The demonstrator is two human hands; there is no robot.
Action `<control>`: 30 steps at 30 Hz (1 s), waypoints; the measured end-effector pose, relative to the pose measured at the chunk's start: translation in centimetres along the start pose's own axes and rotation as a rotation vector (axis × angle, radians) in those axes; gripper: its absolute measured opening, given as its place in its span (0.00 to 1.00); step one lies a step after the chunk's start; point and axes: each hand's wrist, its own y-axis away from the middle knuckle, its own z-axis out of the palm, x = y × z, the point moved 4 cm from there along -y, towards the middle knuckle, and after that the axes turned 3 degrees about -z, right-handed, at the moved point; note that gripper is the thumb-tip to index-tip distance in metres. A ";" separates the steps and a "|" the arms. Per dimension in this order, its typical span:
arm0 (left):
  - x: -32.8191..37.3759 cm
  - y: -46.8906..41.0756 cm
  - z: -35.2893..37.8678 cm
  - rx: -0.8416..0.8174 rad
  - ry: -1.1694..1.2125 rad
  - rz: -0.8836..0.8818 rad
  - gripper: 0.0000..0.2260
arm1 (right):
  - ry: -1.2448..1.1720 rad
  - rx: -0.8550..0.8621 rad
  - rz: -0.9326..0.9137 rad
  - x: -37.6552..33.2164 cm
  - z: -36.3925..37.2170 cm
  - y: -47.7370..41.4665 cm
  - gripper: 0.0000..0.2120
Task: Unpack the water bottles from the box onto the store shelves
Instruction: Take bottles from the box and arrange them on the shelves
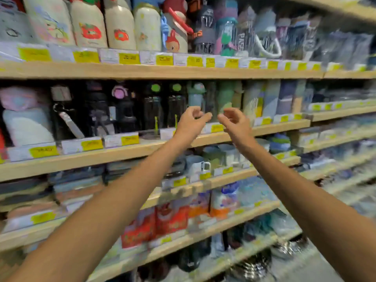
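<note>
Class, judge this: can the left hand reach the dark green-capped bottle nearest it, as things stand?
Probably yes. The left hand looks empty and hovers just beside the bottle, at the open front of the shelf; nothing stands between them.

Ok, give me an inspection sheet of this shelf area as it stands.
Surface: wooden shelves, stocked in tiers.
Job's things: dark bottles on the middle shelf, cream bottles above; box not in view.
Clutter: yellow price tags along shelf edges.
Hands: left hand and right hand raised before the middle shelf, fingers loosely curled, both empty.
Cables: nothing seen.
Surroundings: blurred packaged goods on lower shelves.
</note>
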 end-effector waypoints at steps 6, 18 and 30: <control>-5.0 3.3 17.0 -0.214 0.007 -0.171 0.13 | 0.076 -0.005 0.256 12.2 -13.9 4.7 0.03; -13.4 10.1 49.3 -0.737 -0.092 -0.400 0.06 | 0.163 0.076 0.726 31.4 -38.3 14.3 0.09; -13.4 6.6 84.5 -1.134 -0.129 -0.433 0.08 | 0.299 0.275 1.033 47.1 -63.7 10.5 0.07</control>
